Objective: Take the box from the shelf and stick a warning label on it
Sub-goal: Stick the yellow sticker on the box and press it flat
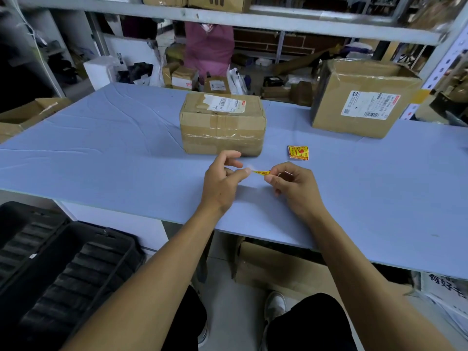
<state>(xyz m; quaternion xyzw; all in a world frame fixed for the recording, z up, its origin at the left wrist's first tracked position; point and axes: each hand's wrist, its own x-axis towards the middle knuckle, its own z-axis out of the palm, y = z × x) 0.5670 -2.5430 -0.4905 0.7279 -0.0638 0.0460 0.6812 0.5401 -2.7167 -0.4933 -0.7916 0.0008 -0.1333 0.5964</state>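
A taped cardboard box (222,125) with a white shipping label on top sits on the blue table (101,148), just beyond my hands. Between my hands, above the table, is a small yellow and red warning label (262,172). My right hand (291,184) pinches its right end. My left hand (222,176) pinches its left end between thumb and forefinger, where a pale strip shows. A second yellow warning label (298,152) lies flat on the table to the right of the box.
A larger open cardboard box (359,97) stands at the back right. A person in a pink top (209,49) is behind the table among parcels. A metal shelf (228,19) runs overhead. Black cases (58,269) lie at the lower left, cardboard boxes (25,115) at the left edge.
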